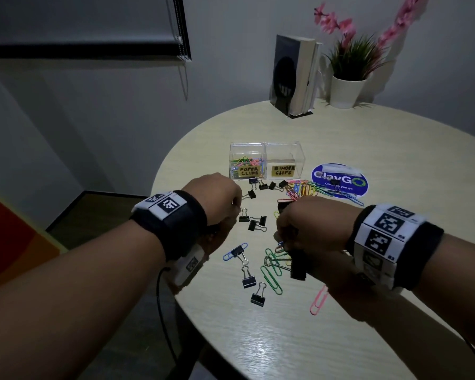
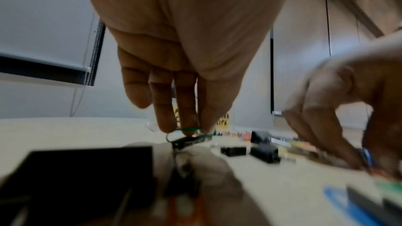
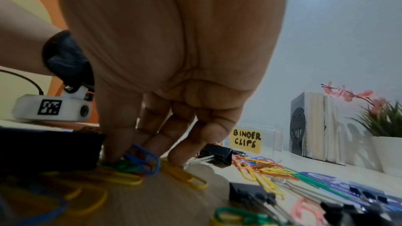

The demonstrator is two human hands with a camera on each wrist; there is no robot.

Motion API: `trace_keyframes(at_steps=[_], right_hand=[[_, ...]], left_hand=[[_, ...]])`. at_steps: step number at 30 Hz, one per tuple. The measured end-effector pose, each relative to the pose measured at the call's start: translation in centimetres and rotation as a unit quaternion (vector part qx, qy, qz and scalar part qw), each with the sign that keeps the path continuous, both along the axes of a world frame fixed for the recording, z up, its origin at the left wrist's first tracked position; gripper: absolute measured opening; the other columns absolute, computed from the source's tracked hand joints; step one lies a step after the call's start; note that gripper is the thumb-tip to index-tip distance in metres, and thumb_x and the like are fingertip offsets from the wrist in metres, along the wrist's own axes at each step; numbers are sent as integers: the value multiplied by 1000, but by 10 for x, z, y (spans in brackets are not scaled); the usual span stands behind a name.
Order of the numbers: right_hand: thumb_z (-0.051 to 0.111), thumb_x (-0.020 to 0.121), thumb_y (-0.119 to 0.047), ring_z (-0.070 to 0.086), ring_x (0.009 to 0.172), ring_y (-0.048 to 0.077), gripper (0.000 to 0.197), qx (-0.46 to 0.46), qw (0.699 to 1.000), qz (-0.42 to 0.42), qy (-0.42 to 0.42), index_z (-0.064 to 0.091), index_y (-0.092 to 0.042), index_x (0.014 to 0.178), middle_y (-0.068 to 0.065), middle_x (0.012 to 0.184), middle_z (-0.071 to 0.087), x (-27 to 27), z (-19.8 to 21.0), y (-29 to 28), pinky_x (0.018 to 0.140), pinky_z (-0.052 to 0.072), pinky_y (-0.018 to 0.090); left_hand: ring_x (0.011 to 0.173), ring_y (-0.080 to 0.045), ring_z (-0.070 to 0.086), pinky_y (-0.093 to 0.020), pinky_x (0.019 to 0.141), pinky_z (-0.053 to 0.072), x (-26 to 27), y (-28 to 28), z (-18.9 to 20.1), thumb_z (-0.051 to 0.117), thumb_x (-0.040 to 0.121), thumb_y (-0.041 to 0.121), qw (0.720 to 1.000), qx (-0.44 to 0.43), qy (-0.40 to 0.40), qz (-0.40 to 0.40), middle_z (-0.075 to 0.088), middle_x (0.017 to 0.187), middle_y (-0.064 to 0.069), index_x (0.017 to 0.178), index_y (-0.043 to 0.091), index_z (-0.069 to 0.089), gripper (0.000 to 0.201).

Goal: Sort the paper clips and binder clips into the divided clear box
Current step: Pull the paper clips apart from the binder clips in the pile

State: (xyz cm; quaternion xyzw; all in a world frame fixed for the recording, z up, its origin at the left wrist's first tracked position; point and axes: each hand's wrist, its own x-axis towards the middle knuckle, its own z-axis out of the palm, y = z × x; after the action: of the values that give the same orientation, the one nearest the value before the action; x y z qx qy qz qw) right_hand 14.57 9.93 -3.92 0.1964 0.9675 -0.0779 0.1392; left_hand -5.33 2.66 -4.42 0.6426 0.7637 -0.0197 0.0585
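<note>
The clear divided box (image 1: pixel 266 149) stands on the round table; its left cell, labelled PAPER CLIPS, holds coloured clips, and its right cell is labelled BINDER CLIPS (image 3: pixel 246 141). My left hand (image 2: pixel 191 131) hovers low in front of the box and pinches a green paper clip (image 2: pixel 188 128) just over a black binder clip (image 2: pixel 185 141). My right hand (image 3: pixel 130 155) reaches down into a heap of paper clips, its thumb and fingers curled round a blue paper clip (image 3: pixel 142 154). Black binder clips (image 1: pixel 254 223) lie between both hands.
More paper clips (image 1: pixel 302 187) spread near a blue round sticker (image 1: pixel 340 179). Loose binder clips (image 1: pixel 248 278) and a pink paper clip (image 1: pixel 320 300) lie nearer me. A bookend with books (image 1: pixel 294 75) and a potted plant (image 1: pixel 348 89) stand at the far edge.
</note>
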Motion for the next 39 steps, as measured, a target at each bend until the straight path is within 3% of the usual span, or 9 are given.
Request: trace_keyframes(at_steps=[3,7,10,14,19,22,28,34,39], right_hand=[[62,90,-35,48,75,13,9,8,1000,14,-6,61,-26,89,-8,86,55,3,-2,-3,68,36,24],[59,92,-35,54,72,15,15,-25,999,-1,24,51,-26,82,-7,82,59,7,-1,-1,61,39,25],[64,90,-29,61,79,15,6,-51,997,-17,58,60,-25,88,-6,88,67,7,0,1,70,48,28],[65,88,-24,65,85,11,13,-72,994,-38,70,69,-27,99,-8,94,72,7,1,1,79,53,29],[69,86,-27,66,79,8,8,-100,990,-40,88,73,-27,93,-9,87,74,7,4,-3,74,52,24],[69,87,-32,63,77,5,10,-94,994,-6,63,74,-28,94,-10,89,72,6,2,-8,73,49,22],[69,87,-32,58,83,2,19,-55,997,24,43,70,-30,105,-13,99,68,9,0,-12,74,43,18],[64,90,-27,59,79,10,16,-64,998,-3,12,69,-24,104,-6,97,72,10,-1,-10,79,51,28],[65,88,-23,64,77,9,9,-120,991,-50,44,71,-22,95,-6,88,73,12,-1,-2,73,51,24]], left_hand=[[85,-16,66,-26,69,50,-9,-6,4,64,86,27,981,102,-160,37,72,88,6,88,25,70,6],[64,-9,64,-16,49,49,-12,-18,13,66,89,8,857,151,-473,135,74,85,-8,89,8,68,2],[61,-11,65,-17,48,48,-19,-30,14,66,86,-2,818,133,-538,157,75,83,-12,85,6,65,9],[63,-12,64,-20,53,47,-31,-46,8,70,84,-1,868,101,-464,148,76,76,-4,82,8,66,10],[58,1,60,-21,60,46,-30,-67,5,75,79,15,953,76,-268,117,74,73,8,76,19,70,7],[76,-9,62,-21,60,41,-11,-71,-1,71,82,22,984,42,-148,95,69,76,9,76,21,67,8],[93,-25,62,-27,70,41,3,-62,-13,68,89,31,993,16,-59,104,69,98,-4,94,19,67,14],[90,-25,62,-28,67,42,1,-56,-8,71,81,25,991,11,-57,117,69,92,-2,89,19,70,10],[85,-27,63,-29,68,50,6,-55,-6,73,78,28,995,-5,-12,96,70,90,-5,88,19,71,14]])
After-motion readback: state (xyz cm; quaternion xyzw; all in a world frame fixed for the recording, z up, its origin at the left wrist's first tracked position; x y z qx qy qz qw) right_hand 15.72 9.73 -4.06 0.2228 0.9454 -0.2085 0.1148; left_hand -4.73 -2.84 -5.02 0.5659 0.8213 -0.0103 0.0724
